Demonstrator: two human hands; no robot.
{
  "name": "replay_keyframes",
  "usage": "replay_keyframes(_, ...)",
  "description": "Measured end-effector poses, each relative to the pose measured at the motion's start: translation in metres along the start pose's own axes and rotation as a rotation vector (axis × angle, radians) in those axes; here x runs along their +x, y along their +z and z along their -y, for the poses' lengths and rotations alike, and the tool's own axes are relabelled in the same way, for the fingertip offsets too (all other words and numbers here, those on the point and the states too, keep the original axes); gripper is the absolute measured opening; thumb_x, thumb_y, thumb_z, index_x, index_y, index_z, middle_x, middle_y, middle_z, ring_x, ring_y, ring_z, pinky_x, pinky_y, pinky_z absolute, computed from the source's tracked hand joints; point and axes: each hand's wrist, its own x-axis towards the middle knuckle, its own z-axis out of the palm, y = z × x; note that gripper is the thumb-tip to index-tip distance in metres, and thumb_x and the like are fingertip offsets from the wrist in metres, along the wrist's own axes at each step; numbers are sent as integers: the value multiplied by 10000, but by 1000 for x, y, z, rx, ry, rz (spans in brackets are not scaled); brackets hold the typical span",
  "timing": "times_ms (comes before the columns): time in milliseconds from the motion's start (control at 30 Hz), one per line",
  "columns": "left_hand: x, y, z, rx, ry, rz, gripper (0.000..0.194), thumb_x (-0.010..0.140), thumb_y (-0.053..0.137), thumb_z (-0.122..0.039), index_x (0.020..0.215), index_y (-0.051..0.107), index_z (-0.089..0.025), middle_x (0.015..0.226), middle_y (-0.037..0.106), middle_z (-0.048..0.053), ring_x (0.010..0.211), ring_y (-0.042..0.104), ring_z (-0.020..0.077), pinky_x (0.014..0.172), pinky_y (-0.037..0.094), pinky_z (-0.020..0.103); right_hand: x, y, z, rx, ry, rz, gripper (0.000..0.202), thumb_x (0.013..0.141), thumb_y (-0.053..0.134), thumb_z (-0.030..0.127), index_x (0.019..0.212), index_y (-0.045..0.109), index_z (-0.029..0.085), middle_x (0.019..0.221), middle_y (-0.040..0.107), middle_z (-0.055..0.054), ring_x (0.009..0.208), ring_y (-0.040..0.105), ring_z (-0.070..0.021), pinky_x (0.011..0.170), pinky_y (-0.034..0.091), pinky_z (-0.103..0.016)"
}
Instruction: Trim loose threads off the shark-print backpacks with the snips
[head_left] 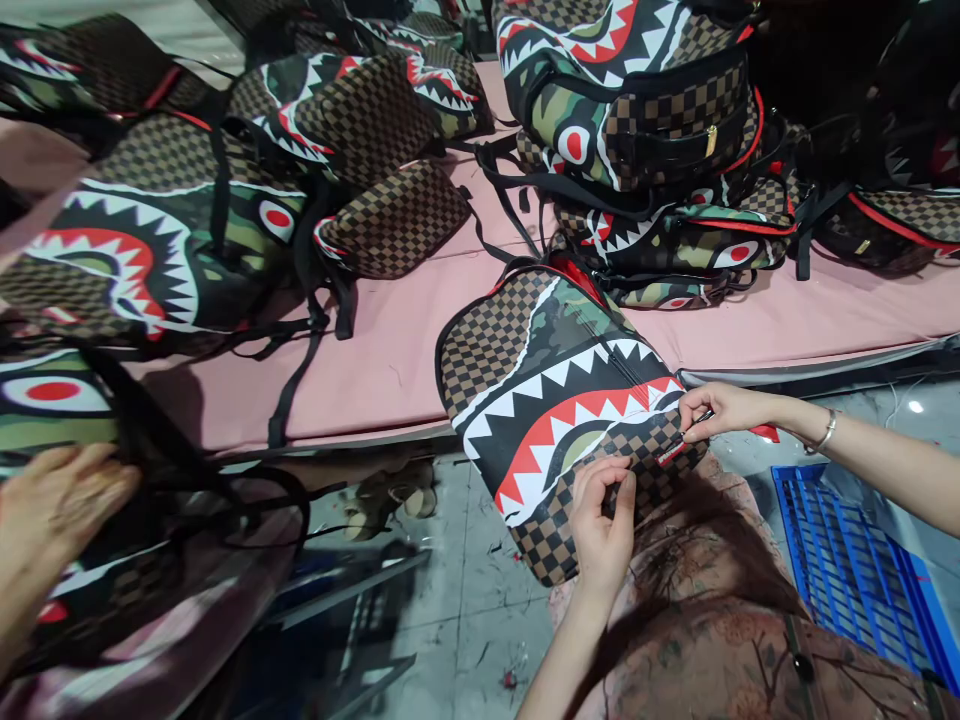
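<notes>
A backpack (536, 400) with brown check, camouflage and a shark-mouth print lies tilted between the pink table edge and my lap. Low on its printed face, my left hand (604, 515) has thumb and forefinger pinched together; whatever is between them is too small to make out. My right hand (712, 411) is at the bag's right side, close to a small red label (670, 452). Its fingers are closed on a small, thin dark tool (699, 422), mostly hidden by them. At the bag's top, a red-edged opening (577, 275) shows.
Similar backpacks are stacked (637, 130) behind on the pink table (382, 350), with more at the left (172, 240). A co-worker's hand (67, 500) touches another bag at far left. A blue plastic crate (847, 560) stands on the floor at right.
</notes>
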Motion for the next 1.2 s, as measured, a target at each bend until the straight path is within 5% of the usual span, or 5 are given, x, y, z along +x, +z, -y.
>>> replay_keyframes(967, 0, -12, 5, -62, -55, -64, 76, 822, 531, -240, 807, 591, -197, 924, 649, 57, 936, 584, 188, 859, 452, 373, 1, 19, 11, -52, 33, -81, 322, 698, 663, 440, 726, 573, 132, 661, 523, 19, 571, 422, -73, 515, 316, -204)
replay_keyframes(1200, 36, -8, 4, 49, -37, 48, 172, 842, 488, -257, 983, 567, -201, 906, 640, 52, 817, 604, 161, 767, 469, 298, -5, 26, 9, -25, -13, -187, 289, 707, 677, 402, 709, 557, 139, 669, 533, 7, 579, 437, -80, 526, 334, -208)
